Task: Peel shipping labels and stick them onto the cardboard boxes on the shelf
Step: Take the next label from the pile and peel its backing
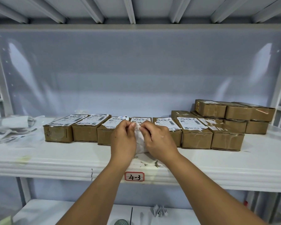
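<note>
Label (140, 142) was right above the 4-3 tag (134, 176), held up off the shelf (55, 159) between both hands, white and pretty crumpled. The left hand (123, 138) pinched its top edge with thumb and forefinger, and the right hand (161, 140) did the same just beside it, so the fingertips of the two hands nearly met. Couldn't tell whether the backing had come apart from the sticker, since the hands covered most of it.

Behind the hands, further back from the tag, a row of boxes (86, 133) ran side by side across the shelf. Most had a printed label on top, some with lifted corners. The one at the row's right end only had torn white bits on it. Back and to the right of the tag was a stack (237, 112) of more boxes, two layers high, with no full labels that I could see.

Far left of the tag lay a messy pile of loose sheets (10, 132). Just up and right of the tag, a few small scraps (156, 163) lay on the shelf edge. Below the tag, on the lower shelf, sat a crumpled wad (159, 211) of paper.
</note>
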